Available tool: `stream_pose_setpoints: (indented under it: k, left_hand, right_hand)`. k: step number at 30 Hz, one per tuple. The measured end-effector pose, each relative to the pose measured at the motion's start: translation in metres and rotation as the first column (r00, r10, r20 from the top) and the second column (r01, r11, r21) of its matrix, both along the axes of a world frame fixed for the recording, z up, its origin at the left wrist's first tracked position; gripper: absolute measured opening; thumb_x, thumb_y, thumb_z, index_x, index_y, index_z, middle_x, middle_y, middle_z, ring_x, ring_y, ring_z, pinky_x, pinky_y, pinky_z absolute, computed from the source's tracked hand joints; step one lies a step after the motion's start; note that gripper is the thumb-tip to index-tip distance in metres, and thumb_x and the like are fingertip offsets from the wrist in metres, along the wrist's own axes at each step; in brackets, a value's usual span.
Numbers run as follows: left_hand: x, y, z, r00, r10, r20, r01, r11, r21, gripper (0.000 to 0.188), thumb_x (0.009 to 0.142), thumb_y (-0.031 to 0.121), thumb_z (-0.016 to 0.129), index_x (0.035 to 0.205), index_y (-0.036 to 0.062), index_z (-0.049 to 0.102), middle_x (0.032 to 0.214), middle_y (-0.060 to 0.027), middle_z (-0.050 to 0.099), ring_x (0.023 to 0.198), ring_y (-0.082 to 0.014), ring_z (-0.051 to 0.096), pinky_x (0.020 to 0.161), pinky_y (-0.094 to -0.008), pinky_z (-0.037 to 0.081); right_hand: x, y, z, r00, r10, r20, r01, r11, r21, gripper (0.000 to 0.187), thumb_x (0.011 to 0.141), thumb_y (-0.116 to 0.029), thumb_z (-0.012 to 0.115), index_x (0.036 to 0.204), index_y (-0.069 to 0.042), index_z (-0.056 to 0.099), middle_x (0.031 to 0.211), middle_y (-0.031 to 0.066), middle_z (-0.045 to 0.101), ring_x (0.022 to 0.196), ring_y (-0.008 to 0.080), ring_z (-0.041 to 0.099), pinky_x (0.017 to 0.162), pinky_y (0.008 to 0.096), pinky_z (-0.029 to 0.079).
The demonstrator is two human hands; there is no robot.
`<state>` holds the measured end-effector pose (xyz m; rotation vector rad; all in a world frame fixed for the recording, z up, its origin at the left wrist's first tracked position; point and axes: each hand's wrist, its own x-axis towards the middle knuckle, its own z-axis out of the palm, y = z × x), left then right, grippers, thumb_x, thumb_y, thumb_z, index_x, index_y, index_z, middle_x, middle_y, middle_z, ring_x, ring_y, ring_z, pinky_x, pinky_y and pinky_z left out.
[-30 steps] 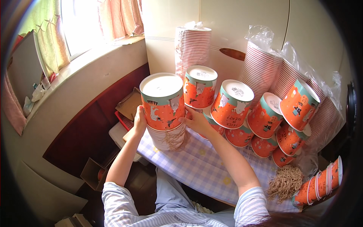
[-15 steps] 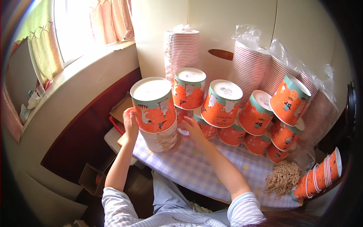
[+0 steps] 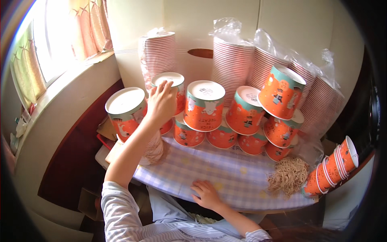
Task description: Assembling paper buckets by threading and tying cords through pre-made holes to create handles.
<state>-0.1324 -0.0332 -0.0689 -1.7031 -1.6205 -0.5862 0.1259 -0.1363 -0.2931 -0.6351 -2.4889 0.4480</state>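
bucket (image 3: 181, 96) at left fingers (image 3: 164, 90) | base up | long axis upright

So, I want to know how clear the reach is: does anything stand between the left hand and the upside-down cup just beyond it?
Nothing visible does. The left hand overlaps the upside-down cup in view, though contact can't be confirmed. The orange-topped cup stack stands off to the left, not between them.

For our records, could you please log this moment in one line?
left hand: at upturned cup; right hand: at tablecloth edge; strands: on tablecloth
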Motion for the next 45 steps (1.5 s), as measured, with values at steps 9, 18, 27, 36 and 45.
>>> stream_pose_setpoints:
  k: [9,18,27,36,45]
  left_hand:
    - [-0.027,0.053,-0.001,0.953,0.297,-0.06,-0.303,0.934,-0.192,0.03,0.073,0.01,0.056,0.102,0.0058,0.054,0.118,-0.0108,0.047,0.118,-0.0285,0.041,0.083,-0.0489,0.043]
    - [-0.002,-0.038,0.064,0.994,0.03,0.109,-0.059,0.962,0.266,0.026,0.075,0.011,0.058,0.1,0.0066,0.052,0.115,-0.0105,0.055,0.112,-0.0267,0.048,0.097,-0.0409,0.031]
    - [0.04,-0.136,0.017,0.465,-0.472,0.749,0.385,0.869,0.309,0.023,0.077,0.016,0.067,0.082,0.0014,0.05,0.086,-0.0071,0.056,0.077,-0.0126,0.053,0.069,-0.0252,0.043]
    - [0.075,-0.123,-0.11,-0.046,-0.121,0.992,0.57,0.812,0.125,0.019,0.081,0.013,0.061,0.075,0.004,0.045,0.112,-0.0135,0.045,0.098,-0.0166,0.046,0.077,-0.0265,0.043]
    - [0.13,-0.108,-0.16,-0.126,-0.092,0.988,0.571,0.807,0.148,0.019,0.081,0.008,0.06,0.07,0.0034,0.044,0.105,-0.0109,0.044,0.092,-0.016,0.046,0.078,-0.0253,0.041]
  right_hand:
    - [0.004,-0.004,-0.002,0.999,-0.012,-0.041,0.012,1.0,-0.002,0.027,0.075,-0.021,0.06,0.096,-0.005,0.059,0.106,0.009,0.057,0.106,0.0243,0.05,0.094,0.0397,0.036]
    - [0.005,-0.003,-0.005,0.999,-0.025,-0.042,0.026,1.0,0.013,0.027,0.075,-0.021,0.06,0.097,-0.006,0.059,0.107,0.0091,0.057,0.106,0.0243,0.05,0.094,0.0402,0.036]
    - [0.019,-0.006,0.019,0.901,-0.195,-0.388,0.051,0.935,-0.352,0.026,0.075,-0.016,0.063,0.098,-0.004,0.057,0.094,0.0089,0.06,0.088,0.024,0.057,0.081,0.0333,0.042]
    - [0.059,-0.016,0.067,0.675,-0.353,-0.648,0.038,0.894,-0.447,0.027,0.077,-0.01,0.06,0.099,0.003,0.051,0.088,0.0061,0.052,0.078,0.0122,0.047,0.072,0.0249,0.039]
    - [0.087,-0.005,0.061,0.59,-0.652,-0.476,0.497,0.758,-0.422,0.011,0.075,-0.006,0.062,0.085,-0.001,0.06,0.069,0.0061,0.058,0.059,0.0128,0.051,0.055,0.0237,0.041]
